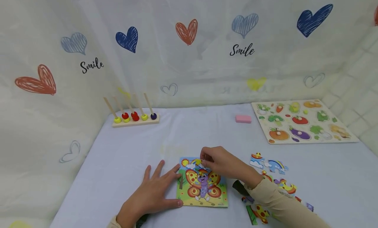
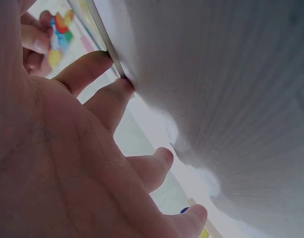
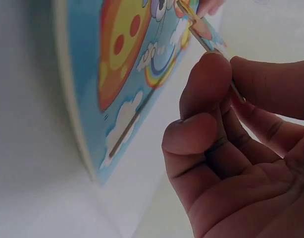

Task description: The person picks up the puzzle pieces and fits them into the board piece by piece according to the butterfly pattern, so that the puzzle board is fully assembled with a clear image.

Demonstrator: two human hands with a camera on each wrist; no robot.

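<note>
A square butterfly puzzle board lies flat on the white table. My left hand spreads its fingers at the board's left side, thumb and index finger touching its edge. Over the board's upper right part, my right hand pinches a thin colourful puzzle piece between thumb and fingers. The piece is tilted, its lower end close to the picture; whether it touches cannot be told. In the left wrist view, the fingertips of the left hand meet the board's rim.
Loose puzzle pieces lie right of the board, some partly hidden under the right forearm. A vegetable peg board lies at the back right, near a pink eraser-like block. A wooden bead stacker stands at the back left.
</note>
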